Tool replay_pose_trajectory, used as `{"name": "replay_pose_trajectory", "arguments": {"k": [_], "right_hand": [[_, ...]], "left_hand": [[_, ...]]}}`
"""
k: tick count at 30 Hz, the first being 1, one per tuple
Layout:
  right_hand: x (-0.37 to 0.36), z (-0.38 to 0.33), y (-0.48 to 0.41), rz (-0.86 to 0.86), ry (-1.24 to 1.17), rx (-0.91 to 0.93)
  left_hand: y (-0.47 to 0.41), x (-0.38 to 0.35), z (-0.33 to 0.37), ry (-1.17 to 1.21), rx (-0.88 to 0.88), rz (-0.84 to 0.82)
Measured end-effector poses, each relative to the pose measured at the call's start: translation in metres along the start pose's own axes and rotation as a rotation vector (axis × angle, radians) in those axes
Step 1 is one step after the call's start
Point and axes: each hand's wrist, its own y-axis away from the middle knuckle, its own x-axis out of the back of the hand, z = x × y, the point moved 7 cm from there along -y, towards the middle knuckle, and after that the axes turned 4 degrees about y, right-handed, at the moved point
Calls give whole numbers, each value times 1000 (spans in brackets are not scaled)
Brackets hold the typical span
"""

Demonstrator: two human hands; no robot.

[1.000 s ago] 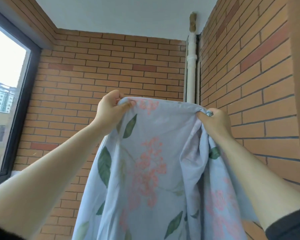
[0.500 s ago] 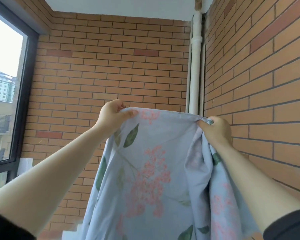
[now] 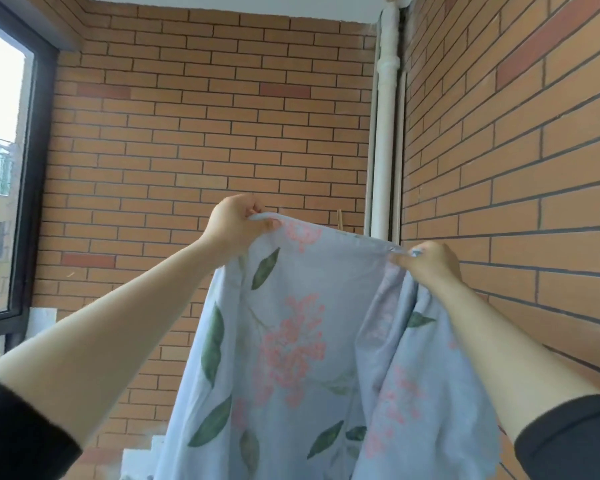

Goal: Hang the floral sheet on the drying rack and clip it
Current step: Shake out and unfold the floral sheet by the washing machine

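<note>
Low in the frame, dark sleeves (image 3: 25,434) bare both forearms; centre frame, the left hand (image 3: 236,225) and right hand (image 3: 426,261) pinch the top edge of the floral sheet (image 3: 291,358), hanging below; behind stand the brick wall (image 3: 205,133) and white pipe (image 3: 387,133)

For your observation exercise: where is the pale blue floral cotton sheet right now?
In the head view, the pale blue floral cotton sheet hangs centre-right, its top edge pinched between the left hand and right hand, before the brick wall.

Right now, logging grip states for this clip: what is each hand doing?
Left hand: closed, holding the floral sheet by its top edge.
Right hand: closed, holding the sheet's top edge.
</note>
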Motion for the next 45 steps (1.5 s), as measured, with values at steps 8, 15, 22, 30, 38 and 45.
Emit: {"name": "replay_pose_trajectory", "arguments": {"k": [8,15,22,30,38,45], "right_hand": [[27,-4,50,415,-612,8],[-54,-77,83,-396,-448,354],[-81,-81,100,-687,-506,363],[-37,-93,67,-165,-339,441],[-22,-54,43,18,-288,325],[-20,-49,42,94,-266,331]], "left_hand": [[15,-18,-8,210,259,41],[40,-48,24,267,121,-253],[45,-36,12,327,109,-284],[99,-51,-53,501,383,-478],[131,-35,-106,557,412,-419],[132,-27,-113,179,255,-599]]}}
